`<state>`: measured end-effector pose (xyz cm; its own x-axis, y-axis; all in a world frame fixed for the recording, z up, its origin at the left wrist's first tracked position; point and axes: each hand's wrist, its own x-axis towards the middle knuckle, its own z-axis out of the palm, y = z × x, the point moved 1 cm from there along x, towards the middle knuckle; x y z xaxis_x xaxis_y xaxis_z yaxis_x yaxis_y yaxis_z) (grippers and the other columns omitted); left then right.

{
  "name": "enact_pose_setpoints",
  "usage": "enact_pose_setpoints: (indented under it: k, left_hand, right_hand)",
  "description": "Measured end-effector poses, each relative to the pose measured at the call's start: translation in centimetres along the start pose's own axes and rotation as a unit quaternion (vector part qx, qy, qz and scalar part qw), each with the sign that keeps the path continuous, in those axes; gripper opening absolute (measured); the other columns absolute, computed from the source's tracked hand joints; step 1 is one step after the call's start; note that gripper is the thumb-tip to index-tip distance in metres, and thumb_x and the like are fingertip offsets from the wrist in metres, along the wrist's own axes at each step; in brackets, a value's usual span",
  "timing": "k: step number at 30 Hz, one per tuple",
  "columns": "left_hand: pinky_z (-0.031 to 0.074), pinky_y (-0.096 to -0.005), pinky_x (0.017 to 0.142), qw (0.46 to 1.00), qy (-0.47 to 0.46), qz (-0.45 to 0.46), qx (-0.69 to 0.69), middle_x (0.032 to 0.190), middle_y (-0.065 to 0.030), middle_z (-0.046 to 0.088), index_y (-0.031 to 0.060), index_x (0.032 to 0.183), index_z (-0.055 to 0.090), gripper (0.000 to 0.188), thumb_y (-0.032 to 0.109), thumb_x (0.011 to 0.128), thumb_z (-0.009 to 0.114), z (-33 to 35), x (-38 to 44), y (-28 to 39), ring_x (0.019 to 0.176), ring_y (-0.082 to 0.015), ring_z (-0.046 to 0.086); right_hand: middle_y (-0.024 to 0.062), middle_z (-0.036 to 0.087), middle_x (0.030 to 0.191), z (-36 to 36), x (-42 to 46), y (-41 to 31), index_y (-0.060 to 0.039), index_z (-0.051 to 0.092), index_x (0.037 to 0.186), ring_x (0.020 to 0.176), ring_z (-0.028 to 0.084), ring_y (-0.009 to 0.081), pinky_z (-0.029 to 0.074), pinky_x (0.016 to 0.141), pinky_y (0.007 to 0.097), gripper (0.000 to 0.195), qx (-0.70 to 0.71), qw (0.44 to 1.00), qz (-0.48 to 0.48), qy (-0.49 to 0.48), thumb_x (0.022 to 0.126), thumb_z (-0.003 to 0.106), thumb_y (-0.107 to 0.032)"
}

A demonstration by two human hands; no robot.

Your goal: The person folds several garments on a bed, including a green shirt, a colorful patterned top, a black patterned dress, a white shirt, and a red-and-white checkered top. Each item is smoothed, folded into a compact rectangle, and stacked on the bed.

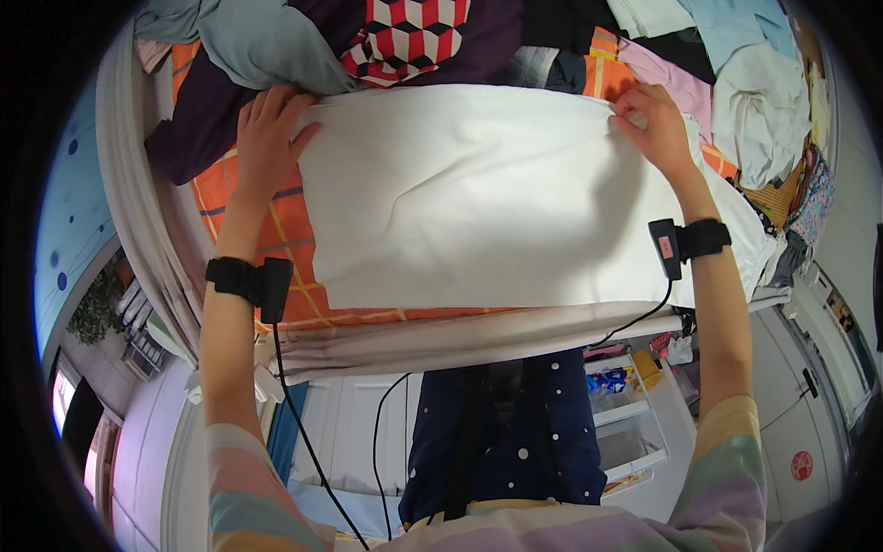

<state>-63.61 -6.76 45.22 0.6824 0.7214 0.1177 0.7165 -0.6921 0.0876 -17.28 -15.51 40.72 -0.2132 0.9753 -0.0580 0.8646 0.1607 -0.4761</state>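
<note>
A large white cloth (476,200), possibly a garment, lies spread before me with a soft diagonal crease. My left hand (272,134) is at its far left corner, the thumb over the cloth and the fingers bent at the edge; whether they grip it is unclear. At the far right edge my right hand (652,127) pinches the white fabric between thumb and forefinger. Under the cloth, an orange checked bedspread (293,259) shows at the left and along the near side. More white fabric (735,214) extends to the right beneath my right forearm.
Beyond the cloth lie a dark purple garment (200,124), a grey-green garment (269,48), a red, white and black patterned fabric (414,38), a pink garment (672,72) and a crumpled white garment (762,114). Cabled wrist devices (276,290) strap both forearms. A pale curtain (131,172) hangs left.
</note>
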Motion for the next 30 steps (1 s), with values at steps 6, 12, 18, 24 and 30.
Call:
enact_pose_setpoints:
  k: [6,12,18,24,30]
  left_hand:
    - [0.042,-0.0323,0.07,1.0,0.012,0.009,-0.026,0.088,-0.0004,0.058,0.0121,0.087,0.064,0.009,0.013,0.078,0.065,0.2,0.0,-1.2,0.083,-0.0201,0.057]
    - [0.043,-0.0342,0.072,0.999,0.009,-0.033,0.023,0.091,-0.0008,0.06,0.011,0.094,0.063,0.015,0.013,0.079,0.065,0.2,0.5,-1.8,0.085,-0.0207,0.058]
    - [0.042,-0.0368,0.072,0.994,-0.06,0.08,-0.038,0.089,-0.0018,0.061,0.0101,0.094,0.059,0.019,0.013,0.077,0.067,1.7,1.4,-0.5,0.084,-0.0238,0.056]
    - [0.041,-0.0344,0.071,0.997,-0.058,-0.017,-0.053,0.075,-0.0013,0.059,0.0092,0.086,0.061,0.009,0.01,0.077,0.065,0.9,2.1,-2.3,0.079,-0.0218,0.057]
    - [0.044,-0.0347,0.072,0.982,0.035,-0.151,-0.107,0.09,-0.0075,0.056,0.0041,0.099,0.056,0.02,0.01,0.083,0.064,1.1,0.3,-0.1,0.084,-0.0214,0.056]
  right_hand:
    - [0.0089,0.062,0.087,0.1,0.4,1.0,-0.0054,0.06,0.085,0.085,0.057,0.0287,0.047,0.075,0.0361,0.018,0.053,0.998,0.009,-0.025,0.071,0.07,-0.008]
    - [0.0111,0.06,0.082,0.1,0.1,3.3,-0.0006,0.055,0.09,0.078,0.058,0.0269,0.047,0.074,0.031,0.019,0.097,0.991,0.045,-0.083,0.076,0.067,-0.007]
    - [0.0082,0.063,0.082,1.3,0.2,4.5,-0.0035,0.058,0.089,0.077,0.061,0.0288,0.048,0.07,0.0334,0.019,0.054,0.997,0.048,-0.042,0.077,0.069,-0.013]
    - [0.0089,0.06,0.109,1.8,-0.6,-0.9,-0.0098,0.059,0.102,0.1,0.055,0.0302,0.046,0.08,0.0388,0.029,-0.097,0.981,-0.089,0.142,0.074,0.067,-0.013]
    - [0.0088,0.033,0.147,7.3,-7.5,-11.2,-0.02,0.048,0.131,0.136,0.029,0.0312,0.029,0.108,0.0481,0.058,0.026,0.993,-0.105,-0.055,0.077,0.069,-0.024]
